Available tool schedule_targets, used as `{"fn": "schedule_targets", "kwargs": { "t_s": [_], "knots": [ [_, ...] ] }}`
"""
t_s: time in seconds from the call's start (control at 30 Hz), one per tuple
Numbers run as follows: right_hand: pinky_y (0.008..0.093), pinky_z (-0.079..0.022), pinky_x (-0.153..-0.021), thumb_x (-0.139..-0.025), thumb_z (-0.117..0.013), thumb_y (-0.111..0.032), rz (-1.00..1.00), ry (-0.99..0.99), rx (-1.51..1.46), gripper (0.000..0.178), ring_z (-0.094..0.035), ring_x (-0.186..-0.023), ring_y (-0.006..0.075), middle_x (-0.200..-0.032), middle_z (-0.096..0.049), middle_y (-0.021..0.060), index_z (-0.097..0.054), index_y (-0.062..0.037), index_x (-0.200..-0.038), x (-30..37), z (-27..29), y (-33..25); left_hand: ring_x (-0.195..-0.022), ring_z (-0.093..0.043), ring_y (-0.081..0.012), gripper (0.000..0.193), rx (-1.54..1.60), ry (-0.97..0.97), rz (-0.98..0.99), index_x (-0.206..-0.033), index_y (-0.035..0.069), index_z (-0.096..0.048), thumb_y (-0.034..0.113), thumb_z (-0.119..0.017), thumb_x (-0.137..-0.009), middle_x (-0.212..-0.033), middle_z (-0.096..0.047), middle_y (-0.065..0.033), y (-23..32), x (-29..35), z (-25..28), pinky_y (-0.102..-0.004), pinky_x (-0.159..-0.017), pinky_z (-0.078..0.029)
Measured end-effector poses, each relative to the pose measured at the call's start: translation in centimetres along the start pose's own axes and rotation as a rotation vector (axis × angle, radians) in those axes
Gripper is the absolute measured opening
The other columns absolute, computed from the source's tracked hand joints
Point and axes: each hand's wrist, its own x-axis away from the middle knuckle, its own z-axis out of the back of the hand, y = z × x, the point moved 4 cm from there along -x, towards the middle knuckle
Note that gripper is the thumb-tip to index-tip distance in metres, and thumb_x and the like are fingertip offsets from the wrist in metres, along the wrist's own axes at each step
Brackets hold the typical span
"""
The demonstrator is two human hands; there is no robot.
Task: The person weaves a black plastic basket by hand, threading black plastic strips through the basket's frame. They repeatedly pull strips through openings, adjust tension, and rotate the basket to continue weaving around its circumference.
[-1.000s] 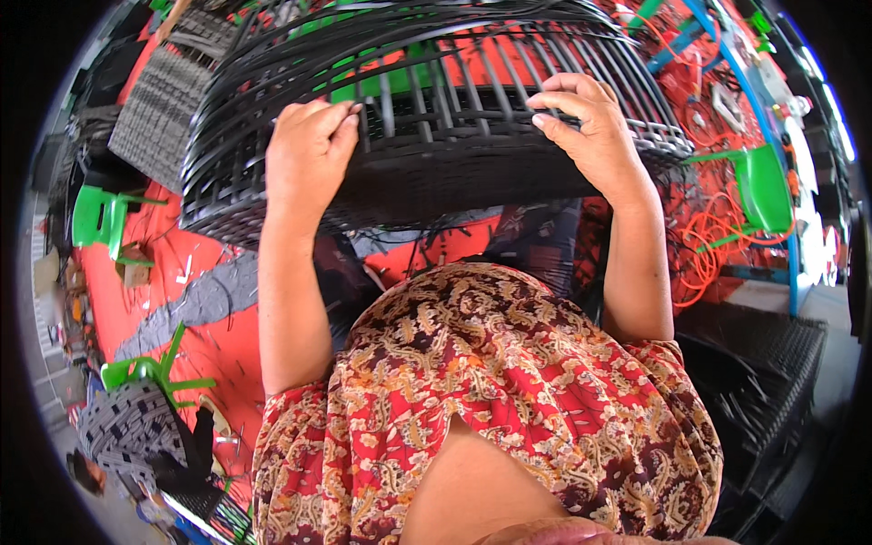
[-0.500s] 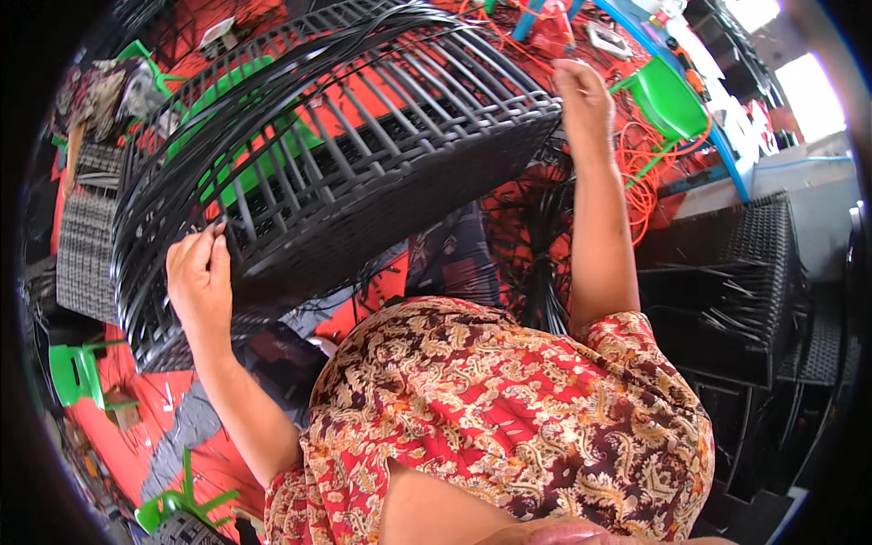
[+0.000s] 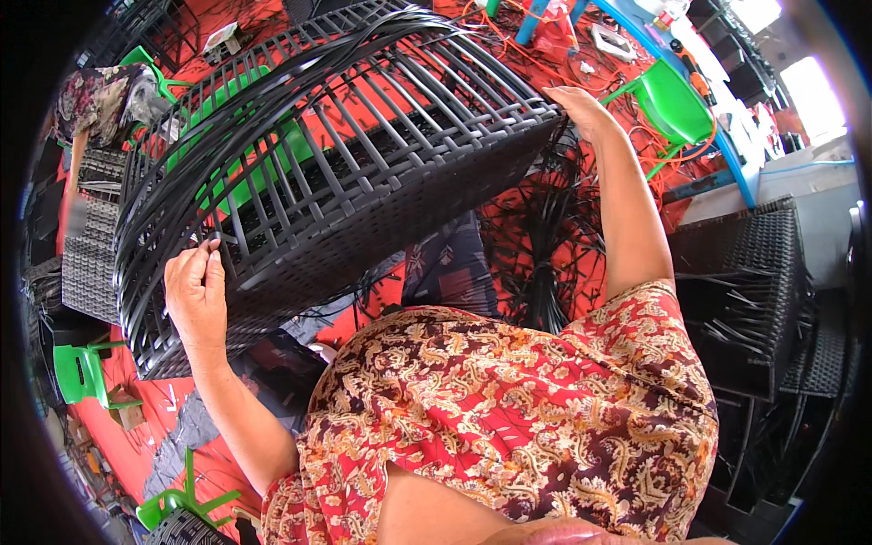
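Note:
A large black woven basket (image 3: 391,195) of plastic rattan lies tilted in front of me, its slatted side up and its closely woven side toward me. Long loose black strips (image 3: 263,100) arch over its far and left parts. At the left end, my left hand (image 3: 195,295) is closed, thumb and forefinger pinching a short black strip beside the slats. My right hand (image 3: 586,113) reaches to the far right corner, its fingers bent together against the basket's edge. What those fingertips grip is hidden.
A bundle of black strips (image 3: 543,282) stands to the right of the basket. Green chairs (image 3: 672,100) and tangled orange cord (image 3: 649,150) lie beyond it. Another black woven piece (image 3: 740,291) with loose ends is at the right. Grey wovenwork (image 3: 91,263) stands at the left on red flooring.
My right hand has come down and turned inward, from above the corner to against it. My left hand has shifted slightly down, still at the same end of the basket.

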Motion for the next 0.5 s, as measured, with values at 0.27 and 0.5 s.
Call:
{"fn": "schedule_targets", "kwargs": {
  "t_s": [0.27,0.5],
  "knots": [
    [0.0402,-0.043,-0.075,-0.090,-0.050,-0.036,0.379,-0.059,0.766,0.035,-0.060,-0.077,0.0268,-0.081,-0.064,0.0147,-0.067,-0.0060,-0.096,-2.1,0.6,-0.1,-0.081,-0.058,-0.0248,0.018,-0.037,0.008,0.007,-0.096,0.004,-0.068,0.006,-0.063,-0.078,-0.085,-0.064,-0.0099,-0.6,1.1,0.6,-0.0330,-0.076,-0.045],
    [0.0486,-0.043,-0.063,-0.076,-0.053,-0.001,0.613,0.042,1.535,0.020,-0.056,-0.073,0.0364,-0.077,-0.056,0.0162,-0.058,-0.0065,-0.094,-10.6,11.8,11.9,-0.079,-0.059,-0.0237,0.014,0.038,0.086,-0.163,-0.086,0.011,-0.070,0.009,-0.066,-0.073,-0.081,-0.064,-0.0043,-0.6,1.6,0.3,-0.0339,-0.075,-0.046]
  ]
}}
